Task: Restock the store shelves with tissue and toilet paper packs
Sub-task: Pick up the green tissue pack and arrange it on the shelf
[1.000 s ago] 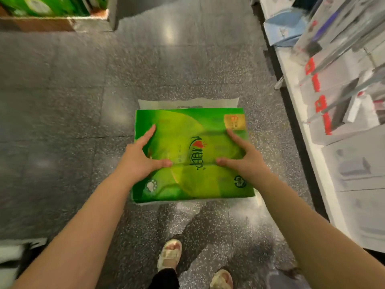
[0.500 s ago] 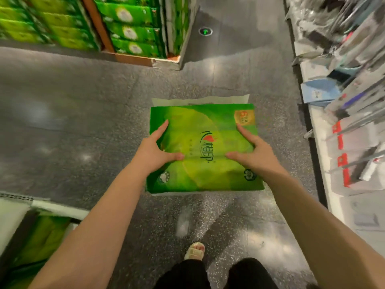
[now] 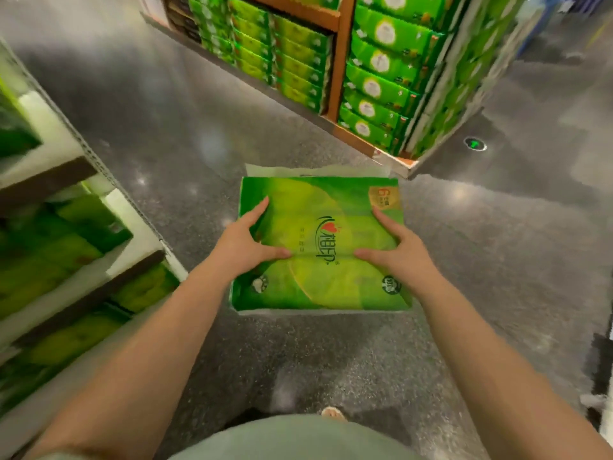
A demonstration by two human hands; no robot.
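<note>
Tissue pack [image 3: 326, 247] sits flat between my hands above the grey floor [image 3: 172, 127]: my left hand [image 3: 243, 245] grips its left edge, my right hand [image 3: 399, 254] its right, thumbs pressed on top, fingers spread along the sides. Stocked shelves [image 3: 66, 247] stand at my left.

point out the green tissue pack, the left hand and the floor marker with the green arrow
green tissue pack [image 3: 326, 280], head view, lower front face
left hand [image 3: 242, 245], head view, back of the hand
floor marker [image 3: 475, 144], head view, its centre
</note>
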